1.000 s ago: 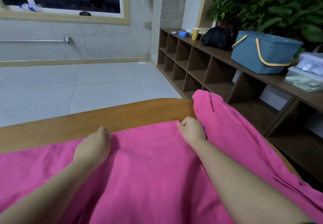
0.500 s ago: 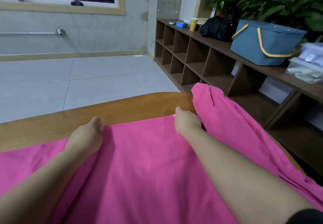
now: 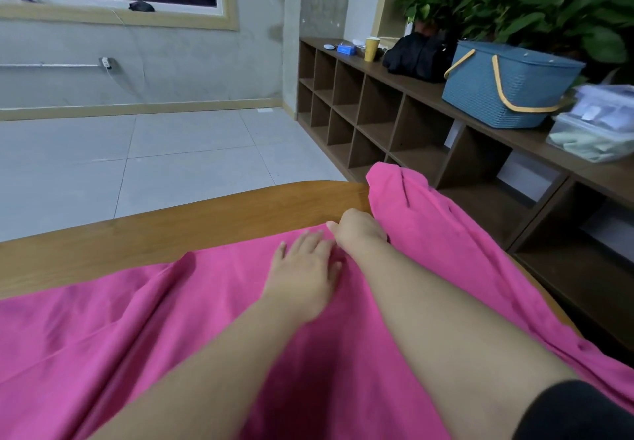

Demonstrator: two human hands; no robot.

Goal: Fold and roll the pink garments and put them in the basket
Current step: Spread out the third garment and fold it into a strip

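- My left hand [image 3: 305, 268] lies flat, fingers straight, on the pink garment [image 3: 171, 319] spread over the wooden table [image 3: 154, 230].
- My right hand [image 3: 358, 232] curls around the garment's far edge, gripping it.
- The blue basket [image 3: 507, 86] sits on the shelf [image 3: 429, 96], well apart.

Dim indoor light, slight motion blur, wide-angle edge bending.

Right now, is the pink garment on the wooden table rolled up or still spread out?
Spread out: the pink garment lies flat and wrinkled across the wooden table, with no roll visible.
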